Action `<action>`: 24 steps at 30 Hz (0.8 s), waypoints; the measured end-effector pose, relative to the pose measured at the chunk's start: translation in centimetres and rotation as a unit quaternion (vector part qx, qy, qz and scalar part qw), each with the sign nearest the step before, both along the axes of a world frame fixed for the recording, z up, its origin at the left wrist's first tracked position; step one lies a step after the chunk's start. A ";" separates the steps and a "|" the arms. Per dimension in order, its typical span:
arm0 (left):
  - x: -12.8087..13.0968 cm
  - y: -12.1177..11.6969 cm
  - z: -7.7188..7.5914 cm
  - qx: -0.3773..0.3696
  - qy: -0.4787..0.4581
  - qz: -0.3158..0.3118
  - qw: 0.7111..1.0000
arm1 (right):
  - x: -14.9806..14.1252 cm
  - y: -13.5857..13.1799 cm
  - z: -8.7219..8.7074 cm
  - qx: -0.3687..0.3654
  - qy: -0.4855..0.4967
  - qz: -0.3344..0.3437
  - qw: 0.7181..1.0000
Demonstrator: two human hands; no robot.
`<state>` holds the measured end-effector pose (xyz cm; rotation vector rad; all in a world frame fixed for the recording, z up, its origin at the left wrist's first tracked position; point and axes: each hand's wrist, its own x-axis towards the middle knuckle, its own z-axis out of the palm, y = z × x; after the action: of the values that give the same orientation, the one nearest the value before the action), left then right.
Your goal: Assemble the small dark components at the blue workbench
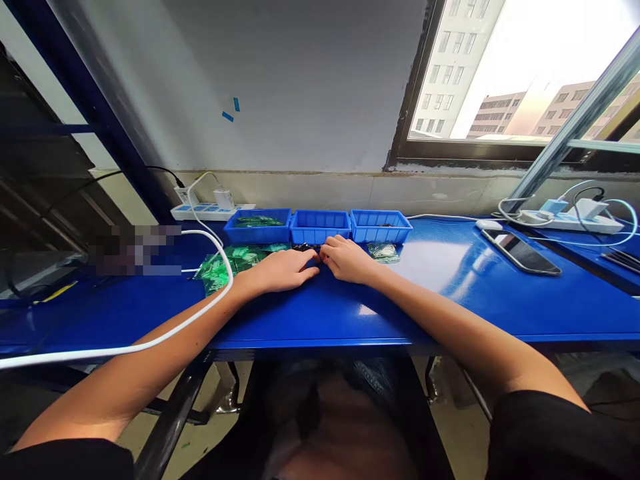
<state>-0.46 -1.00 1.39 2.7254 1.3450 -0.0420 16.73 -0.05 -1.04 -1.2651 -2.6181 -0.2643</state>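
My left hand (290, 268) is over the blue table with its thumb held apart from its fingers, and nothing shows in its grip. Its fingertips reach small black pieces (303, 247) in front of the middle blue bin (320, 231). Close beside it, my right hand (346, 259) has its fingers bent and drawn together; what they hold, if anything, is hidden. Green plastic bags (215, 272) lie by my left wrist, partly covered by it. A small clear bag (384, 252) with pale contents rests just beyond my right wrist.
Flanking the middle bin are a left bin (257, 233) with green bags and a right bin (381, 233) with dark bits inside. A white cable (170, 333) crosses above my left forearm. A phone (523, 253) and a power strip (575, 220) are at the right.
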 end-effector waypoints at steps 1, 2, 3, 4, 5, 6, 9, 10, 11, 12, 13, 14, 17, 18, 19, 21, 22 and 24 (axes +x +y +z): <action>0.0 0.0 0.0 0.005 -0.002 0.009 1.000 | -0.1 0.0 0.0 0.006 0.006 0.005 1.000; 0.1 0.0 0.0 0.011 -0.005 0.019 1.000 | -0.2 -0.1 -0.1 0.010 0.016 0.009 1.000; 0.1 0.0 0.0 0.018 -0.007 0.029 0.999 | -0.3 -0.1 -0.1 0.014 0.029 0.012 0.999; 0.2 -0.1 0.0 0.026 -0.009 0.037 0.999 | -0.3 -0.1 -0.1 0.017 0.041 0.015 0.999; 0.2 -0.1 0.0 0.032 -0.011 0.044 0.998 | -0.4 -0.1 0.0 0.020 0.052 0.018 0.998; 0.2 -0.1 0.0 0.036 -0.014 0.048 0.998 | -0.4 -0.1 0.0 0.022 0.060 0.022 0.998; 0.3 -0.1 -0.2 0.042 -0.034 0.052 0.997 | -0.5 -0.2 0.1 0.027 0.061 0.028 0.997; 0.3 -0.1 -0.2 0.043 -0.042 0.054 0.997 | -0.5 -0.2 0.1 0.028 0.058 0.028 0.998; 0.3 -0.1 -0.3 0.045 -0.050 0.056 0.996 | -0.5 -0.2 0.1 0.030 0.054 0.029 0.998; 0.3 0.0 -0.3 0.047 -0.058 0.058 0.996 | -0.6 -0.3 0.1 0.032 0.051 0.031 0.998; 0.2 0.0 -0.4 0.049 -0.065 0.061 0.995 | -0.6 -0.3 0.1 0.034 0.047 0.033 0.998; 0.2 0.1 -0.5 0.051 -0.070 0.064 0.994 | -0.6 -0.3 0.1 0.036 0.045 0.035 0.998; 0.2 0.2 -0.5 0.056 -0.082 0.061 0.993 | -0.7 -0.4 0.1 0.038 0.037 0.040 0.998; 0.2 0.3 -0.5 0.056 -0.083 0.058 0.993 | -0.7 -0.5 0.2 0.037 0.034 0.041 0.998; 0.2 0.3 -0.5 0.057 -0.084 0.055 0.993 | -0.8 -0.5 0.2 0.035 0.031 0.041 0.998; 0.2 0.2 -0.5 0.057 -0.082 0.052 0.994 | -0.8 -0.5 0.2 0.030 0.028 0.042 0.998; 0.2 0.2 -0.4 0.057 -0.081 0.053 0.994 | -0.8 -0.5 0.2 0.027 0.029 0.043 0.998; 0.2 0.0 -0.3 0.058 -0.077 0.063 0.993 | -0.7 -0.5 0.2 0.022 0.033 0.047 0.998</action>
<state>-0.26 -0.95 1.12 2.6630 1.5134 0.2597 15.99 -0.52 -0.84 -1.1134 -2.5914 -0.2578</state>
